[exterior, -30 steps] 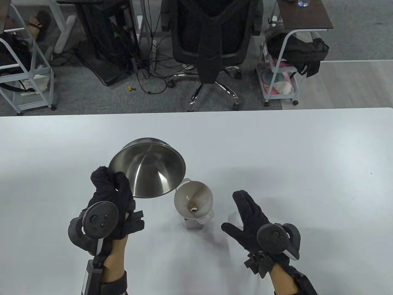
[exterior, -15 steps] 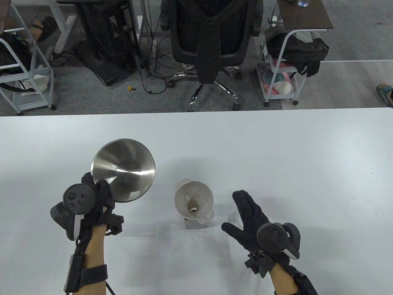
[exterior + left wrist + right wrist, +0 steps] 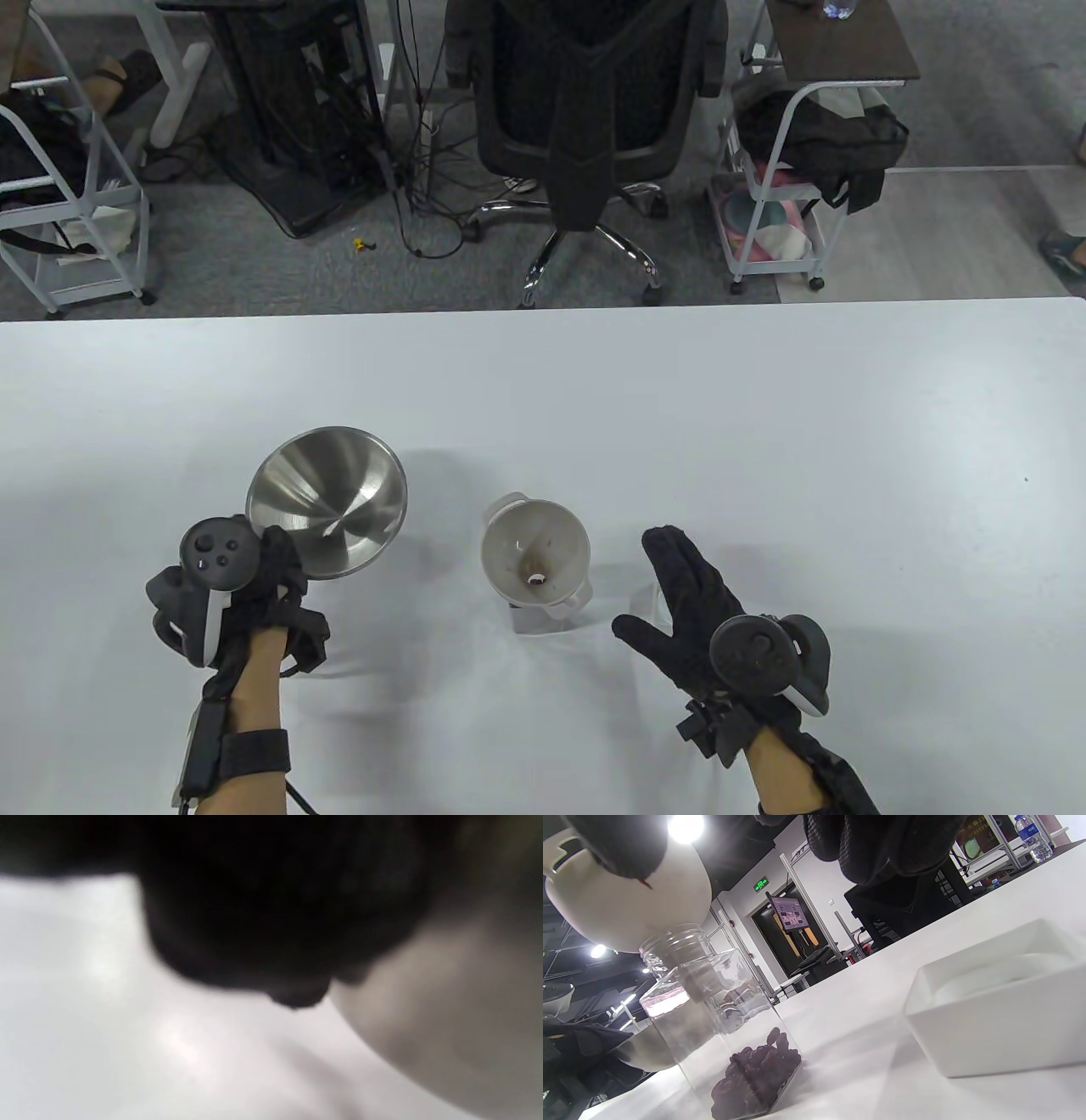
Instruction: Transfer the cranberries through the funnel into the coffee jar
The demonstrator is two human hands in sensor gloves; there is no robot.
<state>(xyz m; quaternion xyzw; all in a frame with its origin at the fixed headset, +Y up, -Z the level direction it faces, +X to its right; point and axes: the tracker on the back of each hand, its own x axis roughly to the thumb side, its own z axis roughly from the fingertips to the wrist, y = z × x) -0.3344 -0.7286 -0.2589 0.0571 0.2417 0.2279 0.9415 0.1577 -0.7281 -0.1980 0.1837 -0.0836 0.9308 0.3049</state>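
A white funnel sits in the mouth of a clear square jar in the middle of the table. In the right wrist view the jar holds dark cranberries at its bottom, under the funnel. My left hand grips the rim of a steel bowl, held tilted to the left of the funnel. The bowl's inside looks empty. My right hand is open with fingers spread, to the right of the jar and holding nothing. The left wrist view is blurred, showing only dark glove and the bowl's side.
A white square lid or dish lies on the table by my right hand. The white table stretches far and right. A black office chair and carts stand beyond the far edge.
My left hand has swung the bowl away from above the funnel, to the left and down, turning its opening upward. The right hand, funnel and jar have not moved.
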